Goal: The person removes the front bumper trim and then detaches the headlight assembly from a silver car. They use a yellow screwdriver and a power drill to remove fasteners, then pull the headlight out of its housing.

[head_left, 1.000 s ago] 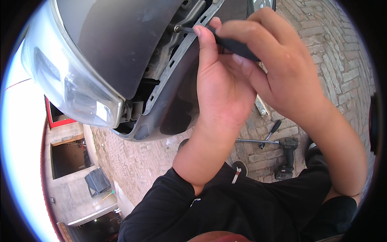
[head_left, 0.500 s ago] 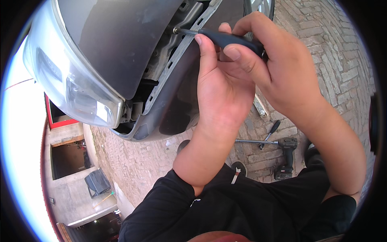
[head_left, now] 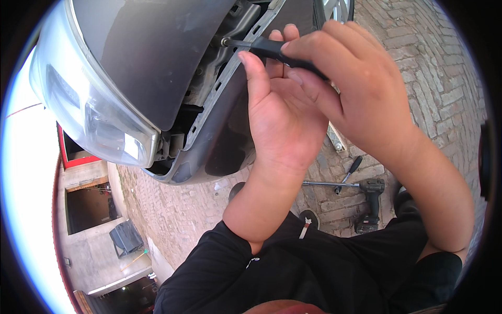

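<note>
The left hand [head_left: 287,115] has loosened, its fingers spread around the screwdriver [head_left: 267,48], whose tip [head_left: 226,42] lies beyond the bumper's [head_left: 230,123] upper edge. The right hand's [head_left: 368,78] fingers pinch it, so turning probably depends on them.

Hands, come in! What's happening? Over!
Right hand: gripping black-handled tool. Left hand: open, partly behind it. Tip: at gap in car. Drill: on ground, out of the way.

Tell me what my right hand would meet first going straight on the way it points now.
Likely your left hand, just ahead alongside the black-handled tool your right hand grips, though depth is hard to judge.
</note>
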Tool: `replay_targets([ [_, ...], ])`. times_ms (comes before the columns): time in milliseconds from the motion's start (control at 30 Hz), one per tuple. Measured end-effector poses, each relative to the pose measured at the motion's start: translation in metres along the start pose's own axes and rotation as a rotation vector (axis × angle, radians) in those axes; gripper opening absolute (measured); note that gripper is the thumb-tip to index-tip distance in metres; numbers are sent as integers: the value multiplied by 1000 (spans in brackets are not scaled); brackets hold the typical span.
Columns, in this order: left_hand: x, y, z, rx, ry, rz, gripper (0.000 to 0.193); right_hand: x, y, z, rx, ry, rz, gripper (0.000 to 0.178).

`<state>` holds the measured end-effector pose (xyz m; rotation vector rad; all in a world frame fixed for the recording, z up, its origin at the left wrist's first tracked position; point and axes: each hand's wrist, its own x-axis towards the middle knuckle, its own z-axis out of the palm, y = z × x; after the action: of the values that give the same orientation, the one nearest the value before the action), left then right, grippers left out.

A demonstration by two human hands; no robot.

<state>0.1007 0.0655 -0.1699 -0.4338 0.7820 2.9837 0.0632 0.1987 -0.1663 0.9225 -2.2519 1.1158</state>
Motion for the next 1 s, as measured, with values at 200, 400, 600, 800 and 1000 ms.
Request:
replay_targets([
  [200, 2, 8, 4, 60, -58, -42, 54, 4, -1, 3, 122, 165, -57, 34],
  [400, 0, 6, 7, -48, -35, -33, 51, 2, 1, 1, -64, 47, -137, 35],
  [600, 1, 12, -3, -4, -29, -130, 46, 2, -6, 9, 191, 104, 12, 34],
  [800, -8, 4, 2, -8, -51, 42, 45, 5, 0, 4, 31, 26, -125, 30],
  [1000, -10, 7, 1, -23, -115, -45, 50, 1, -7, 20, 236, 126, 48, 20],
])
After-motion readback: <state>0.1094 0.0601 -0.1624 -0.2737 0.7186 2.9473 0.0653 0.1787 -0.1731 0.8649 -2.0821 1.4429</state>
